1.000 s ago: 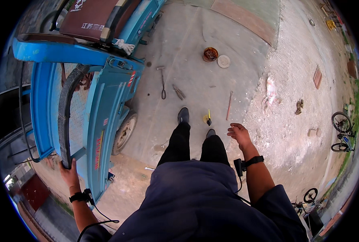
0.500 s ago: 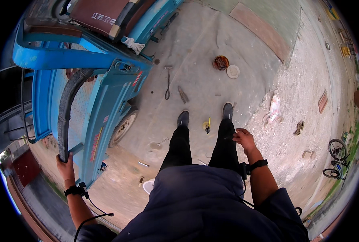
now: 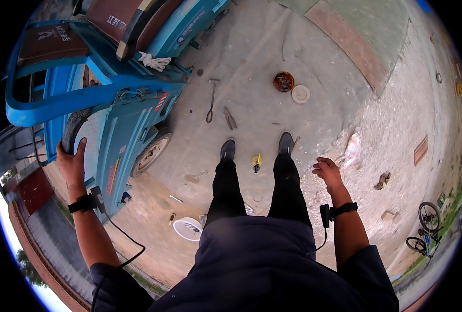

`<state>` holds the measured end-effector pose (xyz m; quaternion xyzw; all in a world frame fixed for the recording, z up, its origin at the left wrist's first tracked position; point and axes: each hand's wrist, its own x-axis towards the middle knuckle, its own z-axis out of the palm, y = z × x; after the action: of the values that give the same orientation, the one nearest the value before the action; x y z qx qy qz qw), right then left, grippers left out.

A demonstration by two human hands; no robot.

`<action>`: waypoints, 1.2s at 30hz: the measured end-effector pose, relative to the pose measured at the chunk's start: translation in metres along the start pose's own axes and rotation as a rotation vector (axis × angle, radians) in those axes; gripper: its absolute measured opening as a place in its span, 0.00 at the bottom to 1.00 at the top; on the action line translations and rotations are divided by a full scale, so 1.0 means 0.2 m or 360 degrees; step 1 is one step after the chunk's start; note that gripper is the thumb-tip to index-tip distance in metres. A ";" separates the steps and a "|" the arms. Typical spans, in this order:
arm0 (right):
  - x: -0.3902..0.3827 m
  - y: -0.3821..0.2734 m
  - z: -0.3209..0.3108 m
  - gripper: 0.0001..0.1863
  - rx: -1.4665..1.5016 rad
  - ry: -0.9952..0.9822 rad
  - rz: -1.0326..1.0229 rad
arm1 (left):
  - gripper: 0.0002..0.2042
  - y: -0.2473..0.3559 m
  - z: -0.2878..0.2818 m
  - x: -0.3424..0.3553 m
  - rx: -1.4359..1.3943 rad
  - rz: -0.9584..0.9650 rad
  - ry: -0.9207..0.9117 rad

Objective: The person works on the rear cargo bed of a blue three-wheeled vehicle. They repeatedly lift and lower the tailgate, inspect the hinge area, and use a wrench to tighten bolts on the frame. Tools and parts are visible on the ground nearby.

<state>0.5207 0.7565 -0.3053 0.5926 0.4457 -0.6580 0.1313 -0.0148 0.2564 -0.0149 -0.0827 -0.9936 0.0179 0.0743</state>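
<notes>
Gripping a curved black tire [image 3: 73, 128] with the left fingers [image 3: 80, 146], over at the left of the frame. Pretty dull and rough-looking, kinda greyish black, partly hidden behind the blue rail [image 3: 85, 98]. Holding the right fingers [image 3: 322, 166] loose and half-curled, right of center.

A bright blue cargo tricycle [image 3: 137, 118] has maroon seats [image 3: 115, 22] with white printing, a red-and-white striped sticker [image 3: 162, 101] on its side, and a grey-black tyre [image 3: 71, 129] above it. The person's shirt [image 3: 257, 265] is dark navy, the trousers [image 3: 227, 192] black, the shoes [image 3: 285, 143] charcoal and the wristbands [image 3: 344, 209] black. Against mottled grey concrete [image 3: 252, 99] show a tub [image 3: 275, 85] with reddish-brown contents, a cream lid [image 3: 300, 94], a yellow-and-black object [image 3: 257, 161] and a brownish-pink strip [image 3: 345, 42]; the basin [image 3: 177, 231] is white.
</notes>
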 end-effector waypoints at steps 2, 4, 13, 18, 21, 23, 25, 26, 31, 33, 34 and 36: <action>0.04 0.00 -0.10 0.20 -0.0034 0.0035 0.0028 | 0.34 -0.01 0.01 0.02 0.0104 -0.0070 0.0027; 0.06 -0.02 -0.18 0.20 -0.0087 0.0064 0.0081 | 0.32 -0.07 0.01 0.03 0.0105 -0.0111 0.0033; 0.16 -0.07 -0.05 0.20 -0.0059 -0.0132 0.0058 | 0.23 -0.27 0.08 0.06 0.0254 -0.0022 0.0188; 0.19 -0.09 -0.01 0.20 -0.0076 -0.0191 0.0066 | 0.21 -0.29 0.11 0.05 0.0265 -0.0054 0.0211; 0.20 -0.12 -0.04 0.20 -0.0154 -0.0180 0.0092 | 0.21 -0.33 0.11 0.06 0.0307 -0.0024 0.0249; 0.21 -0.13 -0.07 0.20 -0.0202 -0.0177 0.0110 | 0.20 -0.35 0.10 0.05 0.0307 -0.0016 0.0266; 0.23 -0.13 -0.12 0.19 -0.0226 -0.0181 0.0124 | 0.20 -0.35 0.10 0.05 0.0313 -0.0030 0.0260; 0.23 -0.14 -0.14 0.19 -0.0236 -0.0156 0.0126 | 0.19 -0.31 0.12 0.06 0.0285 -0.0002 0.0271; 0.27 -0.15 -0.19 0.20 -0.0341 -0.0257 0.0171 | 0.19 -0.30 0.12 0.05 0.0344 -0.0063 0.0270; 0.28 -0.17 -0.15 0.20 -0.0371 -0.0270 0.0168 | 0.20 -0.27 0.11 0.03 0.0350 -0.0081 0.0272; 0.28 -0.18 -0.13 0.20 -0.0386 -0.0276 0.0166 | 0.20 -0.30 0.11 0.02 0.0344 -0.0102 0.0249; 0.29 -0.18 -0.11 0.20 -0.0392 -0.0309 0.0133 | 0.21 -0.30 0.10 0.04 0.0372 -0.0072 0.0277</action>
<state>0.4945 0.8142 -0.3399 0.5237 0.4833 -0.6464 0.2727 -0.0355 0.1986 -0.0314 -0.0523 -0.9762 0.1245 0.1698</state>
